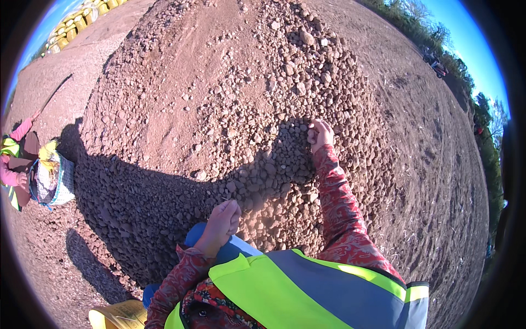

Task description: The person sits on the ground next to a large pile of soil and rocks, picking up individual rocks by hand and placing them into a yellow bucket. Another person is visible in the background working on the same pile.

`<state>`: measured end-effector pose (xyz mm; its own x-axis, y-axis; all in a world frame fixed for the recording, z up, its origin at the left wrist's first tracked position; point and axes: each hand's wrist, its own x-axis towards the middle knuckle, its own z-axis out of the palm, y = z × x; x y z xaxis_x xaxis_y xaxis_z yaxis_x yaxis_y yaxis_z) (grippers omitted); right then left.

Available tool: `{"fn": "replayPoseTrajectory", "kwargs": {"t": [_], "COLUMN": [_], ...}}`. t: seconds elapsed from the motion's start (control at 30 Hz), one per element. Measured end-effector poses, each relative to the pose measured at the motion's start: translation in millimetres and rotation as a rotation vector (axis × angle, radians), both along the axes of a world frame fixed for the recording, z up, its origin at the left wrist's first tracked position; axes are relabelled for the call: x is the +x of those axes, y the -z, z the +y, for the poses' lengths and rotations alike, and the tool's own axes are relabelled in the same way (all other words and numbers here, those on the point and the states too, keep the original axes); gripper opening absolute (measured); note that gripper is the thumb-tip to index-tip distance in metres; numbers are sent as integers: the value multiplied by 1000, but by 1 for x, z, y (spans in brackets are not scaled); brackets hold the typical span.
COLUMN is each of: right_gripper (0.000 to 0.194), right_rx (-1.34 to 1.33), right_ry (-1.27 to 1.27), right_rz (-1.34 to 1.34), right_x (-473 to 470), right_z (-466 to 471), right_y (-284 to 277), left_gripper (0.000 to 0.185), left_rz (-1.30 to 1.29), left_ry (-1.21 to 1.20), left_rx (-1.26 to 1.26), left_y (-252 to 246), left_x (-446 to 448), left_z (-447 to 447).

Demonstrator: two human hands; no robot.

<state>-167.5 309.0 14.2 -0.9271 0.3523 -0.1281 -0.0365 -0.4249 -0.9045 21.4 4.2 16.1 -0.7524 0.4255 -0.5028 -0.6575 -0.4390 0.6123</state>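
A broad mound of reddish soil and stones lies before me. Over the stones on its right side is my right hand, its fingers curled; whether a stone sits inside them is hard to make out. My left hand is closer to my body, above my blue-clad knee, with the fingers bent together. A tiny pale sliver shows at its fingertips, too small to identify. Rounded stones lie between the two hands, partly in my shadow.
At the left, a person in pink sleeves sits beside a woven basket; a long dark handle extends from one hand. A yellow container stands at lower left. Stacked yellow sacks and a vehicle are far off.
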Motion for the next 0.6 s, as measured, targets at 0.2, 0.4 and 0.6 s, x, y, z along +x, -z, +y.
{"fn": "replayPoseTrajectory", "kwargs": {"t": [0.2,0.4,0.6], "right_gripper": [16,31,24], "right_rx": [720,1447,1408], "right_ry": [42,38,79], "right_rz": [93,-226,-191], "right_x": [-6,-15,-17], "right_z": [5,-3,-14], "right_y": [-2,-8,0], "left_gripper": [25,25,25], "left_rz": [19,23,19], "left_ry": [20,28,39], "left_rx": [0,-13,-24], "left_y": [3,3,1], "left_x": [0,1,1], "left_z": [0,1,1]}}
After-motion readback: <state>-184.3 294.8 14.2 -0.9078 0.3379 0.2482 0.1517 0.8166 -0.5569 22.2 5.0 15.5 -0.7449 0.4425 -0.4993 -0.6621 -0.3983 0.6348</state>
